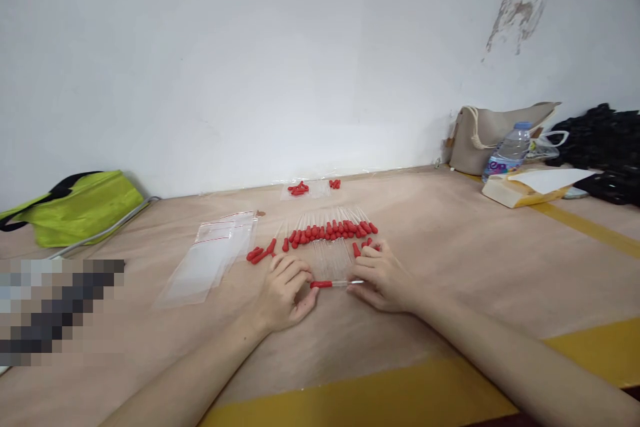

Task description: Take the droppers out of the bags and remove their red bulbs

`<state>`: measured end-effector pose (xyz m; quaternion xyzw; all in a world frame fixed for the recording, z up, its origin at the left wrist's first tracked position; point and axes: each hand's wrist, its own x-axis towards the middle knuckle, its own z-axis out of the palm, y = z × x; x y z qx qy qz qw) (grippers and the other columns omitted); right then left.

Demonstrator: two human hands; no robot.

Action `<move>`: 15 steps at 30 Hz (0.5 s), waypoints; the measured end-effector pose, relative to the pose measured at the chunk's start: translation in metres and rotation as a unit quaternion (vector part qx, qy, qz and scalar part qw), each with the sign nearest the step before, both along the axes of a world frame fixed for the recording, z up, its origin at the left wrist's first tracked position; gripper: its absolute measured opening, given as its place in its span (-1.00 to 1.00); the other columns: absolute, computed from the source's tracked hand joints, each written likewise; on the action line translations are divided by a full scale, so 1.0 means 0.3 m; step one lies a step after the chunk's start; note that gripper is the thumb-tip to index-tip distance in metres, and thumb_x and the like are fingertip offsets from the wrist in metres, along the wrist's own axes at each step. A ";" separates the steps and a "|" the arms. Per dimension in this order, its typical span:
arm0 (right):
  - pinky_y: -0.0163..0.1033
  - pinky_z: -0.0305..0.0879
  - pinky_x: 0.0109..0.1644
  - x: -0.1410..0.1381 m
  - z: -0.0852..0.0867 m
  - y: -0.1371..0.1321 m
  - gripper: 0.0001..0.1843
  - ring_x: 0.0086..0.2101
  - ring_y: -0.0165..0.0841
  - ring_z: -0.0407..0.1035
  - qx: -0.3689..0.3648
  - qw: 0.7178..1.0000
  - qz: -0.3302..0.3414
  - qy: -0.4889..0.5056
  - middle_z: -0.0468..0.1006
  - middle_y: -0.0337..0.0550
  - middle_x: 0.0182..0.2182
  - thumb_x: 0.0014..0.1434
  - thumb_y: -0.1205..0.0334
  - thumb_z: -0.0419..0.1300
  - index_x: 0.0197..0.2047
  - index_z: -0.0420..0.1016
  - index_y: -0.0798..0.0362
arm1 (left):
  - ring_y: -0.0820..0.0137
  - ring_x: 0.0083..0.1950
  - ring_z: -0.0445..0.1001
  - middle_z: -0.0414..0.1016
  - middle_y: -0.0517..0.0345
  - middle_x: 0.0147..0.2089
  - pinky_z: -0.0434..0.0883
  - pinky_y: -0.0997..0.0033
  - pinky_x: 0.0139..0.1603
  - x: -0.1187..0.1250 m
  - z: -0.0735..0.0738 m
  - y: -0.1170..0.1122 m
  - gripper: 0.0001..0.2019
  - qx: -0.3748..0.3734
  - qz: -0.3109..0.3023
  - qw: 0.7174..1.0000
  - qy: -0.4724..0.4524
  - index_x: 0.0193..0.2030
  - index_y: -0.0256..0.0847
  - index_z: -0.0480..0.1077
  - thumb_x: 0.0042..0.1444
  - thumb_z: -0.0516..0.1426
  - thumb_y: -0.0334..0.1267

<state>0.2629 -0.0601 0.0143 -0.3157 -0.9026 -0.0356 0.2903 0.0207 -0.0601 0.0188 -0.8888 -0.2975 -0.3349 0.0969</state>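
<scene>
A clear dropper with a red rubber bulb (321, 284) lies crosswise between my two hands, just above the brown table covering. My left hand (289, 288) pinches the bulb end between thumb and fingers. At the other end, my right hand (377, 278) has its fingers closed on the thin clear tube. Beyond the hands, a row of droppers with red bulbs (327, 232) lies with most tips pointing at the wall. Clear tubes (330, 257) lie side by side nearer to me. A few loose red bulbs (256, 255) are left of the row, and others sit partly behind my right hand.
Clear zip bags (213, 253) lie to the left. Near the wall are small piles of red bulbs (299, 188). A lime-green bag (90, 207) is at far left. On the right stand a water bottle (507, 150), a beige bag (480, 137) and an open box (505, 192).
</scene>
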 end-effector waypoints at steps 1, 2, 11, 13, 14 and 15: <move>-0.14 -0.06 -0.13 -0.001 0.004 -0.009 -0.80 -0.36 -0.37 0.19 -0.025 1.000 0.008 -0.003 0.42 -0.24 -0.51 0.13 0.12 0.07 -0.41 0.39 0.03 | 0.35 -0.24 0.35 0.44 0.12 -0.34 0.24 0.22 -0.11 -0.001 0.002 -0.001 -0.97 -0.004 -0.011 1.000 0.001 -0.38 -0.20 0.33 -0.01 0.10 -0.33; -0.16 -0.07 -0.15 -0.005 0.007 -0.016 -0.80 -0.37 -0.38 0.18 -0.048 0.999 0.014 -0.004 0.41 -0.25 -0.52 0.11 0.11 0.08 -0.43 0.38 0.04 | 0.35 -0.25 0.35 0.44 0.12 -0.35 0.24 0.22 -0.11 -0.002 0.004 -0.002 -0.97 -0.008 -0.023 1.000 0.004 -0.39 -0.20 0.32 -0.02 0.10 -0.33; -0.21 -0.10 -0.21 -0.023 -0.013 -0.006 -0.81 -0.36 -0.41 0.20 -0.118 0.993 0.002 0.004 0.44 -0.26 -0.49 0.13 0.09 0.09 -0.30 0.45 -0.02 | 0.39 -0.31 0.36 0.43 0.11 -0.38 0.32 0.31 -0.24 -0.023 0.001 0.015 -0.98 -0.051 -0.067 0.996 0.014 -0.42 -0.20 0.31 -0.01 0.07 -0.33; -0.20 -0.10 -0.21 -0.023 -0.014 -0.004 -0.80 -0.36 -0.40 0.20 -0.101 0.995 0.004 0.002 0.45 -0.24 -0.49 0.15 0.09 0.08 -0.31 0.46 -0.02 | 0.39 -0.31 0.38 0.43 0.08 -0.35 0.35 0.34 -0.25 -0.026 -0.004 0.015 -0.96 -0.066 -0.063 0.996 0.005 -0.38 -0.21 0.32 0.00 0.06 -0.34; -0.20 -0.10 -0.22 -0.024 -0.014 -0.004 -0.79 -0.36 -0.40 0.20 -0.089 0.996 0.005 0.001 0.45 -0.23 -0.49 0.16 0.10 0.06 -0.31 0.46 -0.02 | 0.39 -0.31 0.39 0.43 0.06 -0.32 0.36 0.36 -0.26 -0.026 -0.007 0.014 -0.94 -0.075 -0.062 0.995 0.000 -0.34 -0.21 0.33 0.01 0.06 -0.34; -0.20 -0.11 -0.22 -0.026 -0.015 -0.005 -0.78 -0.36 -0.40 0.20 -0.075 0.997 0.003 0.002 0.46 -0.22 -0.48 0.18 0.11 0.03 -0.30 0.46 -0.02 | 0.39 -0.29 0.40 0.44 0.05 -0.30 0.37 0.38 -0.26 -0.026 -0.010 0.013 -0.91 -0.085 -0.061 0.995 -0.004 -0.30 -0.22 0.33 0.03 0.05 -0.34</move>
